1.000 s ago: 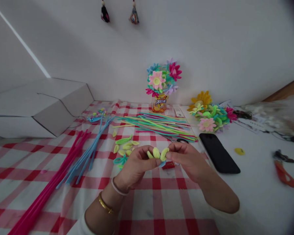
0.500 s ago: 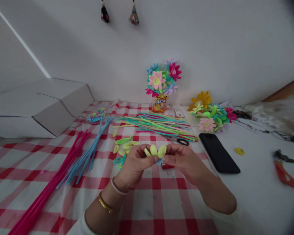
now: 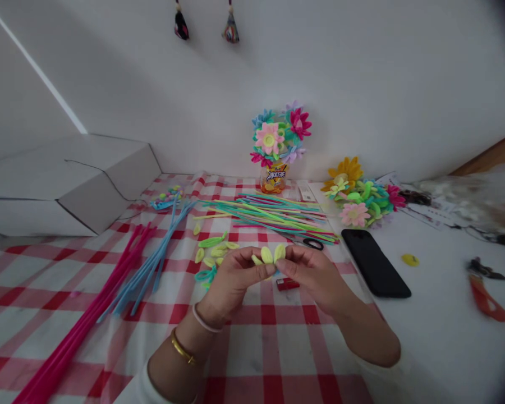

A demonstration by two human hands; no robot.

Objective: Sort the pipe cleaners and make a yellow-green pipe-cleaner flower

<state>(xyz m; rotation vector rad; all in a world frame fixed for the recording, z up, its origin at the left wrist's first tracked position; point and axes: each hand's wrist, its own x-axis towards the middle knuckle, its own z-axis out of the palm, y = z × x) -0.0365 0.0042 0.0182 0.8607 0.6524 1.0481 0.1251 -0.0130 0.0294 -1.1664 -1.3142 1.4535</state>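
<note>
My left hand (image 3: 235,278) and my right hand (image 3: 315,275) meet above the red-checked tablecloth (image 3: 88,336). Both pinch a small cluster of yellow-green pipe-cleaner petals (image 3: 268,255), which stick up between the fingertips. A bit of blue shows under the fingers. More loose yellow-green petals (image 3: 212,252) and a teal loop (image 3: 205,276) lie on the cloth just left of my left hand. A small red object (image 3: 287,284) lies on the cloth below my right hand.
Pink stems (image 3: 88,314) and blue stems (image 3: 151,258) lie at the left, mixed stems (image 3: 273,216) behind the hands. A jar of finished flowers (image 3: 278,146) stands by the wall; more flowers (image 3: 362,199), a black phone (image 3: 375,262), orange pliers (image 3: 486,294) and a white box (image 3: 67,185) surround them.
Both hands with the petal cluster have risen slightly and shifted away from me; the fingers have re-pinched the petals closer together.
</note>
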